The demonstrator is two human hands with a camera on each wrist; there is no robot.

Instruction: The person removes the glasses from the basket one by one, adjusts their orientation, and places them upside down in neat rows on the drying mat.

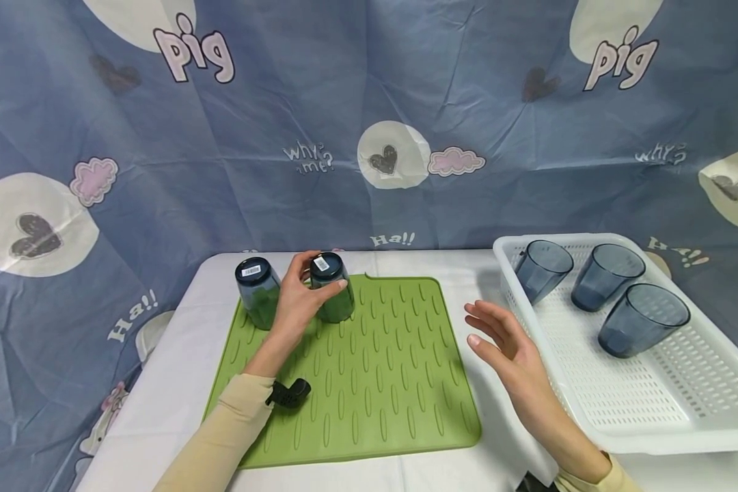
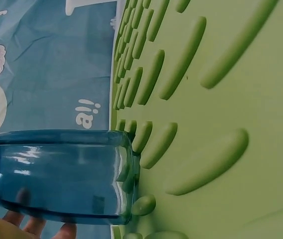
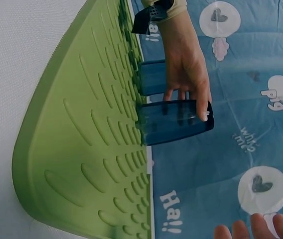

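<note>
My left hand (image 1: pixel 296 304) grips a blue-tinted drinking glass (image 1: pixel 337 305), thumb on one side and fingers on the other. That glass is upside down, its rim against the green ribbed mat (image 1: pixel 375 396) and a white label on its base. Close by on the left, a second upturned glass (image 1: pixel 260 301) stands at the mat's back left corner. In the left wrist view the gripped glass (image 2: pixel 62 174) shows clearly, fingers at its base end. My right hand (image 1: pixel 516 362) hovers between mat and basket, fingers loosely bent, holding nothing; only its fingertips (image 3: pixel 258 226) appear in the right wrist view.
To the right stands a white perforated plastic basket (image 1: pixel 630 410) with three blue glasses inside: one at the back left (image 1: pixel 544 266), one behind (image 1: pixel 607 273) and one nearer (image 1: pixel 642 320). A white cloth (image 1: pixel 436 471) covers the table. Behind hangs a printed blue curtain (image 1: pixel 320 82).
</note>
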